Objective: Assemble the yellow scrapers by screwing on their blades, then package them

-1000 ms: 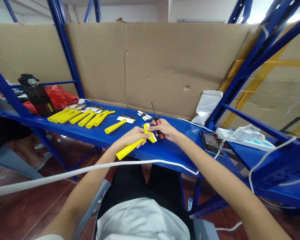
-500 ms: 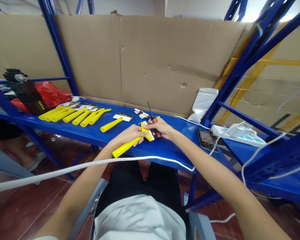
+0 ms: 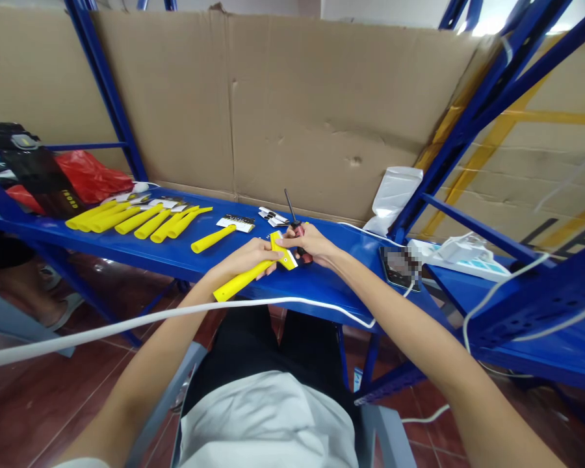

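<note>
A yellow scraper (image 3: 241,281) lies across my left hand (image 3: 257,255), which is closed around it near the head. Its handle slants down to the left, and a pale blade edge shows at the head's right side. My right hand (image 3: 312,245) is closed on a screwdriver (image 3: 291,205) with a red and black handle, its dark shaft pointing up and away from the scraper. The right thumb also rests on the scraper head. Just beyond my hands lie small white and black blade pieces (image 3: 272,216). Left of them is another yellow scraper (image 3: 213,240) with a wide blade.
Several yellow scrapers (image 3: 149,221) lie in a row at the left of the blue shelf (image 3: 341,286). Behind them are a red bag (image 3: 95,175) and a black package (image 3: 34,172). A phone (image 3: 400,268) and power strip (image 3: 461,259) sit right. A white cable (image 3: 175,317) crosses in front.
The view has shifted slightly, so everything sits a little higher and further left. Both hands keep the same hold on the scraper and the screwdriver.
</note>
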{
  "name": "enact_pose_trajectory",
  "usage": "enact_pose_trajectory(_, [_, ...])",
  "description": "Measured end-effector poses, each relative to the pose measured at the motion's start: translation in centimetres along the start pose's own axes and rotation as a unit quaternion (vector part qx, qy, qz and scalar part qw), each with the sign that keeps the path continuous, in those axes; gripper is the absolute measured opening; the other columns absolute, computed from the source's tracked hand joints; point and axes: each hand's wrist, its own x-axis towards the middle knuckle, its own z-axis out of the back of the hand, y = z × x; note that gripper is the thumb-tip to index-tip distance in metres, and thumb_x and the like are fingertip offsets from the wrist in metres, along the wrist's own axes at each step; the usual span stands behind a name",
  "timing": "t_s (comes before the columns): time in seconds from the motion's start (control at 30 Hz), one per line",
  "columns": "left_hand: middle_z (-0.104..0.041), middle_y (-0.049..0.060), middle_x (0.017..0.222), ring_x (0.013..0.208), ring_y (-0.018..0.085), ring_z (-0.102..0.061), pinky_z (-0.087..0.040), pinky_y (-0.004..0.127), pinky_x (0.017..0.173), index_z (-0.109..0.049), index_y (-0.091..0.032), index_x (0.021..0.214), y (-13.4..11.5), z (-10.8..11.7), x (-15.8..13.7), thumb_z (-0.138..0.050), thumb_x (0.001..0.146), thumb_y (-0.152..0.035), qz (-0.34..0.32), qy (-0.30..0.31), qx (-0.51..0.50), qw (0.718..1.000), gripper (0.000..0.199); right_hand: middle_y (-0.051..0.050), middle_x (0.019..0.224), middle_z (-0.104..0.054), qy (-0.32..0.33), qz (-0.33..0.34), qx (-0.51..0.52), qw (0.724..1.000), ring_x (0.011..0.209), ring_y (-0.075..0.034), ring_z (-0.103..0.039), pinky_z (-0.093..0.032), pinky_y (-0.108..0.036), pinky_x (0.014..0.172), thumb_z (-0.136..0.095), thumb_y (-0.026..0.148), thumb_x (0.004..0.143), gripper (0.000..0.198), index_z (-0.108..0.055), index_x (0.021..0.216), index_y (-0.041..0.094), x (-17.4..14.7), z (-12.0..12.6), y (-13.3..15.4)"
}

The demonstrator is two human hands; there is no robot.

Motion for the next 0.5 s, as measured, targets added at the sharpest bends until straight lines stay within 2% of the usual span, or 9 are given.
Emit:
enact_pose_trajectory(0.1, [-0.067,0.005,0.061,0.045,0.012,-0.056,-0.043,0.028,0.051,-0.068,-0.017,0.062,0.12,0.07,0.01,-0.078,0.095,-0.050,-0.003,0.008,-0.001,1.000,0.048,0.008,0.070,-0.060,-0.003,-0.007,-0.009,1.000,0.045,-0.006,-0.052,-0.028,-0.019,0.028,-0.115,0.043,0.047,0.077,-0.046,0.076,0.026,-0.12,-0.03,0.08])
enact_pose_trajectory(0.27, [-0.065,0.006,0.058,0.046,0.013,-0.055,-0.043,0.028,0.054,-0.069,-0.017,0.061,-0.10,0.26,-0.07,-0.076,0.097,-0.053,-0.007,0.027,0.010,1.000,0.052,0.009,0.062,-0.054,0.017,-0.007,-0.018,1.000,0.045,-0.007,-0.051,-0.032,-0.018,0.030,-0.114,0.047,0.051,0.076,-0.046,0.076,0.026,-0.06,0.32,-0.11])
enact_pose_trajectory(0.5, [-0.071,0.007,0.066,0.050,0.012,-0.058,-0.045,0.027,0.055,-0.070,-0.016,0.069,0.13,0.31,0.04,-0.077,0.098,-0.057,-0.011,0.023,0.003,1.000,0.051,0.006,0.074,-0.065,0.020,-0.005,0.011,1.000,0.044,-0.006,-0.053,-0.031,-0.020,0.029,-0.114,0.040,0.047,0.074,-0.047,0.076,0.025,-0.12,0.58,-0.05])
